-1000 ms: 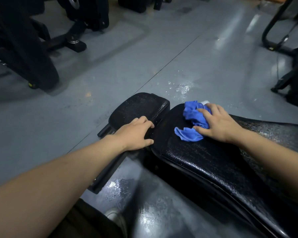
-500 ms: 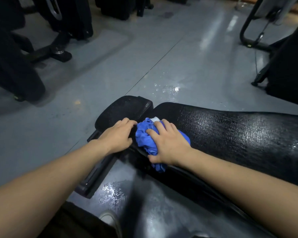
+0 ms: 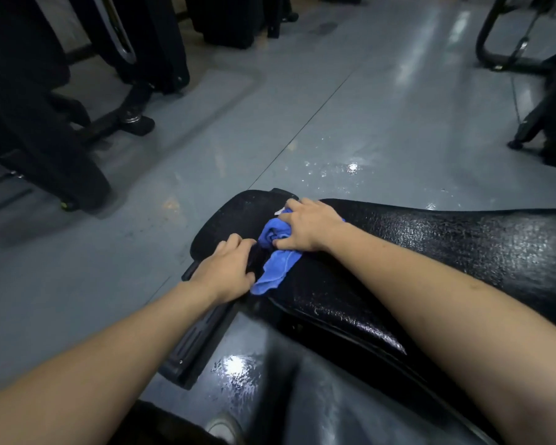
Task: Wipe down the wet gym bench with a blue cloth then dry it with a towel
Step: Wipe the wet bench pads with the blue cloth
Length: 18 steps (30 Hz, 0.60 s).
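Observation:
The black gym bench [image 3: 463,252] runs from centre to the right edge, its long pad glistening with water. A smaller black seat pad [image 3: 231,216] adjoins it on the left. My right hand [image 3: 308,224] grips a crumpled blue cloth [image 3: 275,258] and presses it on the end of the long pad, at the gap between the two pads. One tail of the cloth hangs over the near edge. My left hand [image 3: 228,271] rests on the near side of the seat pad with its fingers curled over the edge. No towel is in view.
Wet patches shine on the grey floor beyond the bench [image 3: 341,170] and under it [image 3: 235,370]. Black gym machines [image 3: 45,139] stand at the left and back. A machine frame [image 3: 507,59] stands at the top right. A shoe [image 3: 225,428] shows at the bottom.
My right hand has swept the blue cloth along the end of the long pad, first toward the near edge and then back up by the gap. My left hand stayed on the seat pad.

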{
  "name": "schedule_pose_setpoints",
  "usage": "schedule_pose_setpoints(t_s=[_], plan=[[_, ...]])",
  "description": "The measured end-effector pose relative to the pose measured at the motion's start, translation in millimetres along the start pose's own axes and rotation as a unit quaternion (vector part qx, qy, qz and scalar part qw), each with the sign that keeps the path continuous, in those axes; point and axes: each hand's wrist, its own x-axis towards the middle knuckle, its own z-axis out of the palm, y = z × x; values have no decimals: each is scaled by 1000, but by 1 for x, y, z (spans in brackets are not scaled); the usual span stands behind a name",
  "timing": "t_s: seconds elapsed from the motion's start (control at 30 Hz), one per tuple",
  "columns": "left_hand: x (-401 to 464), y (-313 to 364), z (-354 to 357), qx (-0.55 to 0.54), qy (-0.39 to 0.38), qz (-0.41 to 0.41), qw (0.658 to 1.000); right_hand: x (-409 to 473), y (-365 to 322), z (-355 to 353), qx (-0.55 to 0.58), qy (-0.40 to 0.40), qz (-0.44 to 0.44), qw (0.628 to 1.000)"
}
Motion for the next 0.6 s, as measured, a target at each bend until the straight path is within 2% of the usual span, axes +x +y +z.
schedule_pose_setpoints(t_s=[0.1,0.3,0.5,0.6], plan=[[7,-1,-2,4,1,-1,1000,10,16,-4,7,-5,5,1000],[8,-10,-3,-4,-2,4,1000,-10,0,8,12,13,-66,998],[-5,-4,-7,-9,-12,11,1000,-69,-32,14,7,14,-141,990],[-14,11,-12,-32,10,37,999,-108,-29,17,3,46,-159,986]])
